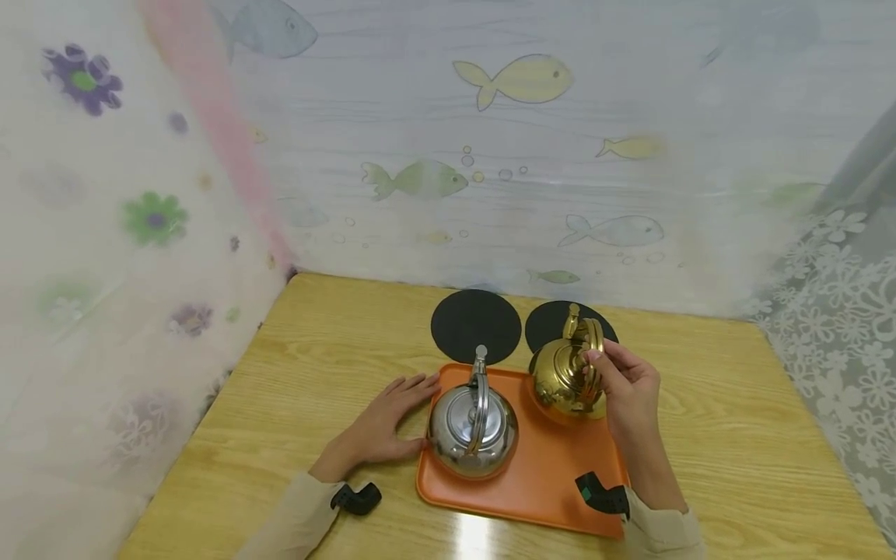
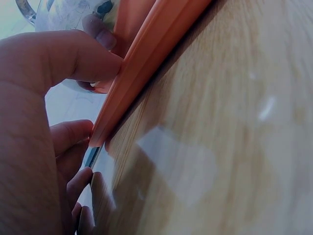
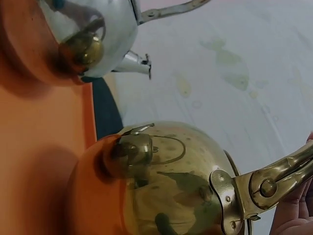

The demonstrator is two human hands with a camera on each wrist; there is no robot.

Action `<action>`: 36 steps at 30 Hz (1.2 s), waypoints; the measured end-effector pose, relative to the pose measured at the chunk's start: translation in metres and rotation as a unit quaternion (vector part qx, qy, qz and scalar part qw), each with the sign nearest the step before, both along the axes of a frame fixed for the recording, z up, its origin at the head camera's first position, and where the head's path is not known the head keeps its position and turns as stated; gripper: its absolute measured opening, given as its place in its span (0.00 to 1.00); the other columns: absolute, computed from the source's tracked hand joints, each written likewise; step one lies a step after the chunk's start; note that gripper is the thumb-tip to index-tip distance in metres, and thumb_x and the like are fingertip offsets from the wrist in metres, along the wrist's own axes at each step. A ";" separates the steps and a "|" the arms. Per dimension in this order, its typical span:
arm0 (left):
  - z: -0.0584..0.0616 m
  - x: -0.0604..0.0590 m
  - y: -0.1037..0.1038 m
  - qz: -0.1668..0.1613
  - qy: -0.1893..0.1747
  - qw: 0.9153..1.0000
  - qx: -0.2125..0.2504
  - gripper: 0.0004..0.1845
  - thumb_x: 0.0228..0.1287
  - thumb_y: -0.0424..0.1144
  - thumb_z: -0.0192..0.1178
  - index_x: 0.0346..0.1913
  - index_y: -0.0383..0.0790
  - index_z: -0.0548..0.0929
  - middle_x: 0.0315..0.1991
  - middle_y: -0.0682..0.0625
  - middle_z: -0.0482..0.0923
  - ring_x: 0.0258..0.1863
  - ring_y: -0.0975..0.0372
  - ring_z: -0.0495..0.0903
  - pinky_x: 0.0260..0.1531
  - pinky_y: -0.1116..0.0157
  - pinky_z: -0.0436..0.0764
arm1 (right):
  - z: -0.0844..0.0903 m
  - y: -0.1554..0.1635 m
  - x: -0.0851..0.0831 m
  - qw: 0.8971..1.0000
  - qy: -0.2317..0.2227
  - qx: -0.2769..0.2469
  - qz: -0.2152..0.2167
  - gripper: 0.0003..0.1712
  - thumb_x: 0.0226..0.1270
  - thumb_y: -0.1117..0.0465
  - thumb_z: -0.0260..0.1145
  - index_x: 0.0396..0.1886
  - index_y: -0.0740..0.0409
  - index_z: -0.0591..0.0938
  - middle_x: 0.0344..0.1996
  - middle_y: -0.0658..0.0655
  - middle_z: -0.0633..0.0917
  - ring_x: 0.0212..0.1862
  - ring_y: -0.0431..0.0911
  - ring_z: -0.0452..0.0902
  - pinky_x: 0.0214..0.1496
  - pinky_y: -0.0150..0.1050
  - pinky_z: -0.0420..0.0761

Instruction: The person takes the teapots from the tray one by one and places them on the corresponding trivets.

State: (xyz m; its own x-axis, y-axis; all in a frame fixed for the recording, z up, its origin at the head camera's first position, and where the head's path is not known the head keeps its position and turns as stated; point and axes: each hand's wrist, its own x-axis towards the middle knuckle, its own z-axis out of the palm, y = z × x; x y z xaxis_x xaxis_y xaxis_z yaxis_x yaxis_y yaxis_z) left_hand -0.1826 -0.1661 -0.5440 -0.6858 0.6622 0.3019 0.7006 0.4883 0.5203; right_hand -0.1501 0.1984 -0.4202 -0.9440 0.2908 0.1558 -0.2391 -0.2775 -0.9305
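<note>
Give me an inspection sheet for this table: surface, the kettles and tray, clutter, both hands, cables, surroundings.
Surface: wooden table, glare patch near the front edge.
Job's things: orange tray holding a silver kettle; gold kettle over the tray's far right corner, whether it rests on the tray cannot be told.
Clutter: two black round mats behind the tray, the right one partly hidden by the gold kettle.
Hands: left hand lies on the table against the tray's left edge, fingers straight; right hand grips the gold kettle's handle.
Cables: nothing seen.
Surroundings: fish-print sheet behind, flower-print sheets at both sides.
</note>
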 end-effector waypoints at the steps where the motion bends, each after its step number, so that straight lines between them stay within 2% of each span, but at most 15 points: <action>1: 0.000 0.000 0.000 0.000 -0.001 1.000 0.000 0.44 0.58 0.55 0.63 0.77 0.42 0.68 0.78 0.49 0.63 0.77 0.45 0.61 0.75 0.39 0.55 | -0.001 0.000 -0.001 1.000 0.000 -0.001 -0.001 0.13 0.70 0.75 0.62 0.40 0.58 0.90 0.31 0.51 0.90 0.35 0.40 0.87 0.38 0.28 0.86; 10: 0.004 0.000 0.000 -0.002 -0.004 1.000 -0.005 0.44 0.58 0.55 0.64 0.76 0.42 0.68 0.78 0.48 0.63 0.77 0.45 0.61 0.75 0.39 0.56 | 0.000 0.001 -0.011 1.000 -0.024 -0.001 -0.009 0.15 0.70 0.74 0.63 0.39 0.53 0.90 0.31 0.49 0.89 0.36 0.38 0.87 0.41 0.27 0.86; 15: 0.004 0.000 0.000 -0.001 -0.001 1.000 -0.009 0.44 0.59 0.56 0.63 0.76 0.42 0.68 0.78 0.49 0.63 0.76 0.45 0.62 0.74 0.39 0.57 | -0.001 0.001 -0.014 1.000 -0.021 0.010 -0.007 0.16 0.70 0.75 0.63 0.39 0.52 0.91 0.30 0.49 0.90 0.35 0.38 0.87 0.40 0.27 0.86; 25: 0.004 0.000 -0.001 0.002 -0.025 1.000 -0.015 0.45 0.59 0.57 0.62 0.78 0.45 0.65 0.80 0.52 0.59 0.79 0.49 0.57 0.78 0.43 0.51 | -0.003 0.000 -0.020 1.000 -0.017 0.014 0.002 0.16 0.70 0.74 0.63 0.39 0.51 0.90 0.29 0.48 0.90 0.35 0.37 0.87 0.38 0.27 0.86; 36: 0.003 -0.001 -0.001 -0.002 -0.006 1.000 -0.003 0.44 0.59 0.58 0.62 0.77 0.42 0.67 0.78 0.49 0.62 0.77 0.45 0.61 0.75 0.40 0.55 | -0.001 0.000 -0.024 1.000 -0.019 0.012 -0.002 0.14 0.70 0.74 0.63 0.39 0.54 0.90 0.30 0.48 0.90 0.35 0.37 0.87 0.40 0.27 0.86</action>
